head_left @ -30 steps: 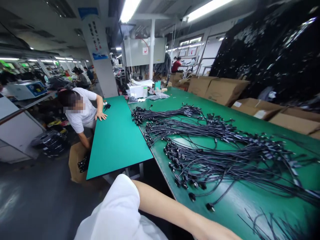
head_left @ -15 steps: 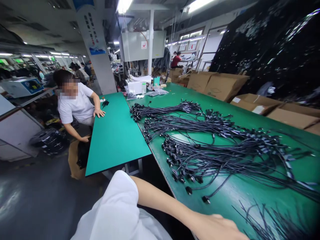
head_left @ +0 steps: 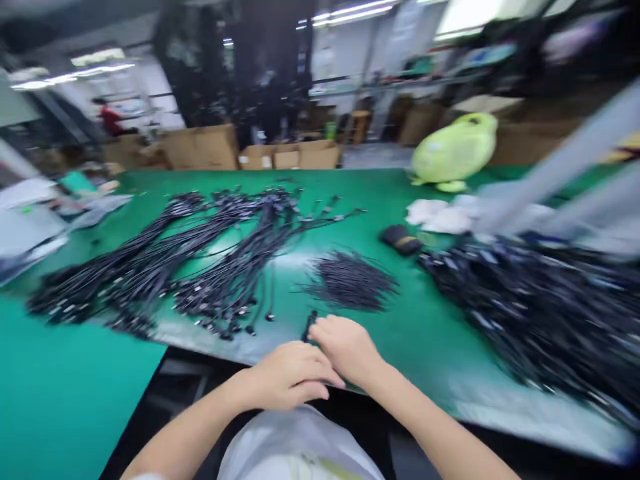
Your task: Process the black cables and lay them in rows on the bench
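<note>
My right hand (head_left: 345, 343) is closed at the near edge of the table, its fingertips around a small dark cable end (head_left: 310, 325) whose exact form is blurred. Close against it on the left, my left hand (head_left: 295, 373) lies palm down with its fingers stretched out and thumb a little apart. I see nothing held in it, though its underside is hidden. Just beyond both hands lies a loose pile of short black wires (head_left: 353, 280). To the left are bundles of black cables (head_left: 220, 260) with plug ends toward me.
A large heap of black cables (head_left: 545, 313) covers the right side of the green table (head_left: 410, 333). Farther back are a dark bundle (head_left: 400, 239), white crumpled material (head_left: 440, 217) and a yellow-green bag (head_left: 455, 152). Cardboard boxes (head_left: 200, 147) stand behind the table. A grey post (head_left: 570, 157) slants at right.
My view has swung right, so the co-worker at the left is out of sight. Both my hands now show close together at the table edge; before, only one arm was in view.
</note>
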`<state>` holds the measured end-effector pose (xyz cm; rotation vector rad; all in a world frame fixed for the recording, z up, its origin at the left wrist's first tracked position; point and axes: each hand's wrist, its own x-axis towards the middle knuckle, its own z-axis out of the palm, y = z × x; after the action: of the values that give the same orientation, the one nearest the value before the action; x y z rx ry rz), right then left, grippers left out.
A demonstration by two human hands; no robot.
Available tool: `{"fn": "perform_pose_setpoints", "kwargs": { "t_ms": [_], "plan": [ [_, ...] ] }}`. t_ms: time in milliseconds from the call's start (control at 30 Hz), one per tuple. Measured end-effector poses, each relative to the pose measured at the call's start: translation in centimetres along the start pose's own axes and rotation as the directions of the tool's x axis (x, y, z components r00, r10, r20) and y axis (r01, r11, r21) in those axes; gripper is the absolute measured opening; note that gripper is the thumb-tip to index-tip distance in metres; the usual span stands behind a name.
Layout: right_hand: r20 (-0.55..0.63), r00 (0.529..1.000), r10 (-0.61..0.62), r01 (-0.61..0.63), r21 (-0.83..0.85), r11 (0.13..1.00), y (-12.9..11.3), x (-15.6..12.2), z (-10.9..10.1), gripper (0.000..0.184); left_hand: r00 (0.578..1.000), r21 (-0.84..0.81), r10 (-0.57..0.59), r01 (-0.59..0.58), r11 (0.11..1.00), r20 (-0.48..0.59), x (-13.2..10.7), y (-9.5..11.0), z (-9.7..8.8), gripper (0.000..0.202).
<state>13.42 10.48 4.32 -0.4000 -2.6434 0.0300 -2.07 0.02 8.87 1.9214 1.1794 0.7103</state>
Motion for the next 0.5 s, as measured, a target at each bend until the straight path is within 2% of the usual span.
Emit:
{"fn": "perform_pose_setpoints", "kwargs": {
  "t_ms": [67,100,167,233,267,300,333,367,400,467,500],
  "plan": [
    [0.054,0.998,0.029,-0.023,-0.107,0.994,0.5,-0.3,-0.3,0.02,0.998,0.154,0.018,-0.026,0.988,0.052,0.7,-0.5,1.6,0.034],
    [0.069,0.997,0.025,-0.015,-0.143,0.99,0.8,-0.5,-0.3,0.017,0.997,0.165,0.035,-0.047,0.985,0.075,1.1,-0.9,2.3,0.035],
    [0.056,0.998,0.011,0.0,-0.188,0.982,1.2,-1.0,-0.4,0.014,0.996,0.053,0.066,-0.069,0.996,0.055,1.5,-1.6,3.4,0.032],
    [-0.022,1.0,-0.008,0.002,-0.237,0.972,1.5,-1.4,-0.7,0.013,0.991,-0.134,0.014,-0.032,0.991,-0.137,1.5,-2.3,3.7,0.031],
    [-0.075,0.997,-0.015,-0.006,-0.27,0.963,1.7,-1.6,-1.0,0.012,0.96,-0.234,-0.066,0.0,0.972,-0.271,1.5,-2.5,3.7,0.03],
    [-0.134,0.991,-0.023,-0.019,-0.306,0.952,1.9,-1.8,-1.3,0.012,0.908,-0.346,-0.171,0.03,0.938,-0.383,1.4,-2.7,3.6,0.028],
    [-0.188,0.981,-0.035,-0.031,-0.339,0.94,2.0,-1.9,-1.7,0.013,0.847,-0.468,-0.286,0.05,0.882,-0.449,1.5,-2.9,3.4,0.026],
    [-0.234,0.971,-0.05,-0.041,-0.366,0.93,2.2,-2.1,-2.1,0.013,0.796,-0.592,-0.401,0.067,0.803,-0.454,1.6,-3.0,3.4,0.028],
    [-0.267,0.962,-0.058,-0.052,-0.386,0.921,2.3,-2.1,-2.5,0.013,0.762,-0.708,-0.502,0.081,0.702,-0.41,1.8,-3.1,3.4,0.034],
    [-0.287,0.956,-0.07,-0.055,-0.406,0.912,2.5,-2.3,-3.1,0.013,0.74,-0.866,-0.621,0.108,0.488,-0.258,2.6,-3.3,3.8,0.048],
    [-0.276,0.958,-0.074,-0.047,-0.408,0.912,2.5,-2.3,-3.2,0.013,0.74,-0.902,-0.644,0.125,0.414,-0.193,3.1,-3.4,4.2,0.053]
  ]
}}
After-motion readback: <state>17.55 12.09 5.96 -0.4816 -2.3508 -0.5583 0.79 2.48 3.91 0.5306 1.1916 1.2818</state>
